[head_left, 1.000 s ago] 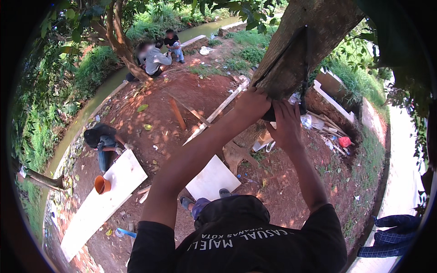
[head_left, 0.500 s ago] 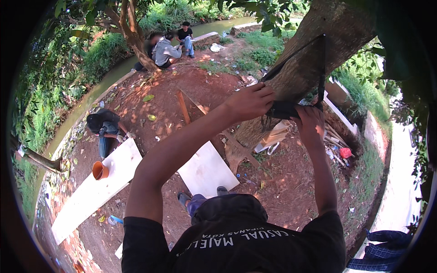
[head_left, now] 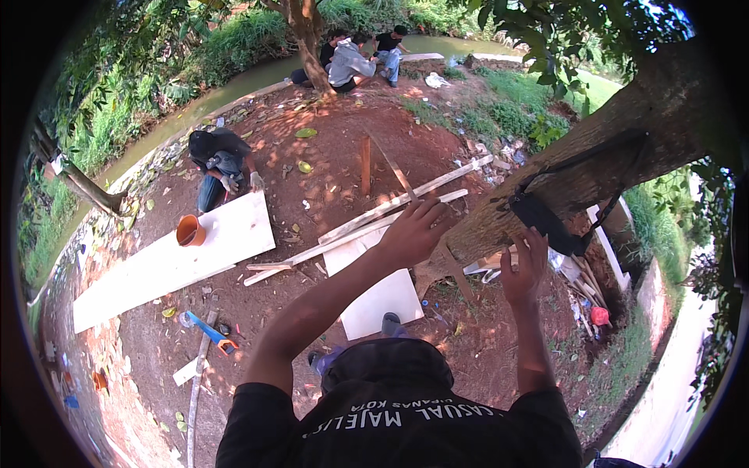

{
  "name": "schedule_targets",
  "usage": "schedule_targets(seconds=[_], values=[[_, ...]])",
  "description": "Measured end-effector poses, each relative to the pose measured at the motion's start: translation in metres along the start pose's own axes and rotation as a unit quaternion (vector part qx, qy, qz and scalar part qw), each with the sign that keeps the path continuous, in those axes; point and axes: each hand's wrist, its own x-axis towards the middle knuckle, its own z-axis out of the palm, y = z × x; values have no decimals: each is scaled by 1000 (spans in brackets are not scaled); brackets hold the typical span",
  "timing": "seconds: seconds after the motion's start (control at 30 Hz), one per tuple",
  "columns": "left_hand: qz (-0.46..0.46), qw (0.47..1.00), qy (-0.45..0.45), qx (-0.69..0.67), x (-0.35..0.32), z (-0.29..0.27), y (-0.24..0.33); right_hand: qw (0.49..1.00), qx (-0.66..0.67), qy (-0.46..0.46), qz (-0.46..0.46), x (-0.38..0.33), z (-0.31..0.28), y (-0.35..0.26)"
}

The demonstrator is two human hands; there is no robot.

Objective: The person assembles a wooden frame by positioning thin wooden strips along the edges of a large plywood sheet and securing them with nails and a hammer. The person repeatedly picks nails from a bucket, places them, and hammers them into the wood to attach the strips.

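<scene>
A small black bag (head_left: pixel 544 221) hangs by its strap against the slanting tree trunk (head_left: pixel 593 148). My right hand (head_left: pixel 527 269) is raised just under it, thumb apart and fingers stretched up, the fingertips at or very near the bag's lower edge. To the left of the trunk, my left hand (head_left: pixel 420 232) hangs in the air with fingers loosely bent and slightly apart, nothing visible in it. Behind that hand, on the ground, lie long wooden strips (head_left: pixel 367 228) across a pale board (head_left: pixel 382 300).
A co-worker (head_left: pixel 221 164) crouches at a long white board (head_left: pixel 179 257) bearing an orange bucket (head_left: pixel 189 231). A handsaw (head_left: pixel 214 334) lies near a thin pole (head_left: pixel 199 382). Several people (head_left: pixel 351 62) sit by the stream. Scrap wood (head_left: pixel 581 281) lies right of the trunk.
Both hands have come away from the black bag, which now hangs on the trunk. My left hand has moved down and left; the view has shifted, showing more ground to the left.
</scene>
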Motion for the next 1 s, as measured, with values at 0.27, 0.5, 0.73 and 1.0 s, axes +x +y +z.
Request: schedule_targets(seconds=[0.27,0.5,0.73,1.0], values=[[-472,871,-59,-124,-313,-3,-12,929,310,-202,12,-73,62,-188],[-751,614,-225,-85,-670,-32,124,832,414,-366,-44,-119,44,-314],[-815,470,-274,-199,-760,-24,259,858,389,-336,2,-105,53,-351],[-857,391,-24,-334,-783,-14,264,875,376,-306,-14,-104,60,-421]])
